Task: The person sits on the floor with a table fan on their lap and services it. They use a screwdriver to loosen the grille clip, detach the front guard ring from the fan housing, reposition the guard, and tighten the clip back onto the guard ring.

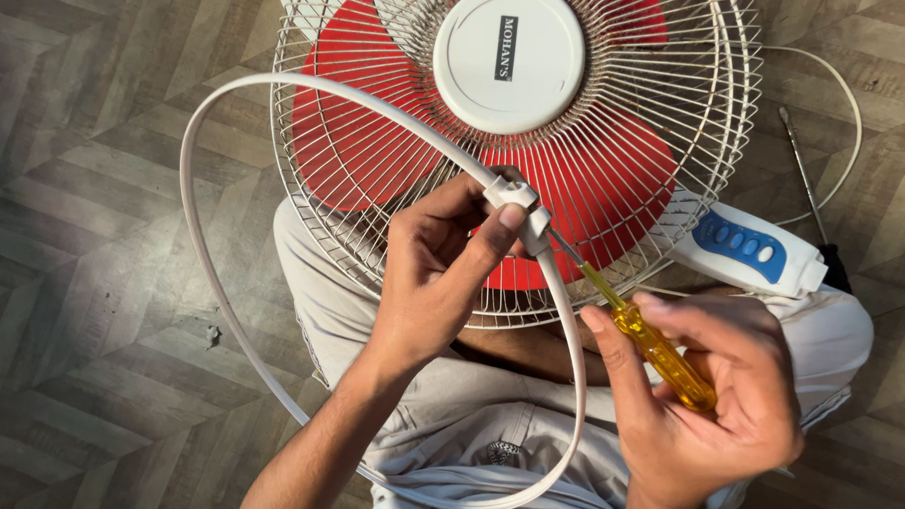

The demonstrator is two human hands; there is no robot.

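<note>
Left hand [429,273] pinches ring clasp [517,200] — screwdriver [650,344] tip touching.

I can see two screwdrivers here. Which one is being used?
The yellow-handled screwdriver, held in the right hand, tip at the white ring's clasp. The other screwdriver, black-handled, lies untouched on the floor.

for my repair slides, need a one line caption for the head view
Left hand pinches white rim band at its clasp; right hand drives yellow screwdriver in.

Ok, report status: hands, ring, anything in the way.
Left hand pinches white plastic guard ring at its clasp. Right hand holds yellow-handled screwdriver, tip at clasp. White wire fan grille close behind.
</note>
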